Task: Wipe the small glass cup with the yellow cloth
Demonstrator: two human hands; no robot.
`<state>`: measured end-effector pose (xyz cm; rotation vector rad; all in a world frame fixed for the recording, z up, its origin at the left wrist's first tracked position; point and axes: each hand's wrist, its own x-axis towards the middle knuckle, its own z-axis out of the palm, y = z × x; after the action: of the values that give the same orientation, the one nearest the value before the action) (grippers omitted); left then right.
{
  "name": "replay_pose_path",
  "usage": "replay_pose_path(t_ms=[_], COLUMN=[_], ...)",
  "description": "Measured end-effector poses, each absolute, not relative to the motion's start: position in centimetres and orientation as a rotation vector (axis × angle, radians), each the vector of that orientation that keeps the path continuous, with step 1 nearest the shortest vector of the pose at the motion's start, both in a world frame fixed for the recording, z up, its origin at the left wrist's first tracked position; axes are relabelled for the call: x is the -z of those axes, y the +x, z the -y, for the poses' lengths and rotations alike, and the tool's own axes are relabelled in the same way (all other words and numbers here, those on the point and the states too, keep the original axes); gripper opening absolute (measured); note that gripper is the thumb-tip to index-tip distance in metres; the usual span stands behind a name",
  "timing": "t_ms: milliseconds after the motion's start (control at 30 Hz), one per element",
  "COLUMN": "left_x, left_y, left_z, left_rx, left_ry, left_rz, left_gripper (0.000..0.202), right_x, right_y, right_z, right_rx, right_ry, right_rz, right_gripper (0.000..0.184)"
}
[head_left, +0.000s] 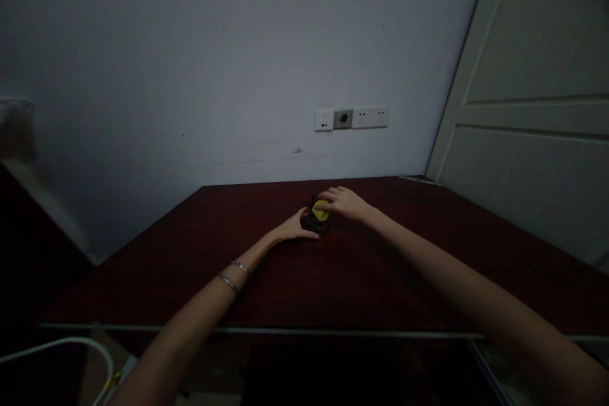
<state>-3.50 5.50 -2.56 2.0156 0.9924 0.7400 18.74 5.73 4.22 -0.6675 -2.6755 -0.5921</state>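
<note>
A yellow lump [321, 214], pinched by the fingers of the right hand [348, 204], sits at a dark glossy object [316, 226] nearer the surface's [328, 285] far edge than its front; a loose pinch could drop it. The left hand [288, 228] curves around the object's left side, grip unclear, so uneven pressure might tip it.

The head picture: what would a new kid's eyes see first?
Probably the bright yellow item in the right hand, near the middle of the dark red table, by a dark shiny object that the left hand curves around. Next, the white wall sockets above the table's back edge.
</note>
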Motion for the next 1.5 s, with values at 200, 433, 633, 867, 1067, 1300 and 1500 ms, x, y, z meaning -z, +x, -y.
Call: replay_pose_path(t_ms=[200,433,633,867,1067,1300,1500], left_x=[2.8,3.1,3.2,3.4,3.6,3.6,3.3], left_y=[-1.9,-1.9,-1.8,-1.6,-1.9,-1.7,-1.6], left_z=[-5.8,-6.3,-6.2,-6.1,-6.4,-6.2,-6.0], left_rx=[-0.822,-0.698,-0.754,-0.839,-0.832,-0.851,-0.836], left_ry=[2.087,2.087,2.085,2.075,2.094,2.098,2.128], left_rz=[-1.05,-1.254,-1.261,-1.218,-1.327,-1.335,-1.294], left_gripper=[0.1,0.083,0.077,0.073,0.071,0.074,0.071], right_x=[-3.7,-2.4,-2.9,-4.7,-4.9,-5.3,-6.4], right_y=[18.3,18.8,18.0,16.3,14.9,12.7,10.3], right_z=[-6.4,-7.7,-7.8,-7.1,-5.9,-5.4,-6.6], right_rx=[0.766,0.652,0.771,1.082,0.734,0.289,-0.266], right_ry=[-0.501,-0.613,-0.598,-0.417,-1.047,-1.552,-1.862], right_rz=[2.814,2.848,2.933,3.037,3.059,2.971,2.916], right_gripper=[0.03,0.033,0.034,0.018,0.018,0.025,0.023])
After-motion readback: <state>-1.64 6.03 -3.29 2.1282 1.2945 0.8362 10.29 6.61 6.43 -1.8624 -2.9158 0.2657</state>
